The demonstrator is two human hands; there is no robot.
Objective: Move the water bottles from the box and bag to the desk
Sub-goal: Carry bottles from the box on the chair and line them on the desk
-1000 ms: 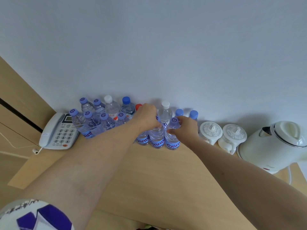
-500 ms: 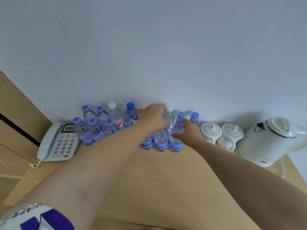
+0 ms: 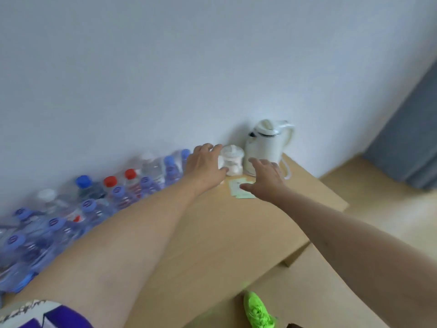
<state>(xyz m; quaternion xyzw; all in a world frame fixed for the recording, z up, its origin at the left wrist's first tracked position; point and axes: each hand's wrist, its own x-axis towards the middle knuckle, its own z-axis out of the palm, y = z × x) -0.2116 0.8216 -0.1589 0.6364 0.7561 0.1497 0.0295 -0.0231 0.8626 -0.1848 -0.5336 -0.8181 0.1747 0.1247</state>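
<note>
Bottles stand crowded along the wall on the tabletop, so much of the job looks done. Both hands are empty with fingers spread, the left hand against a white jar, the right hand over a pale card. No box or bag shows, so what remains is unclear.
</note>
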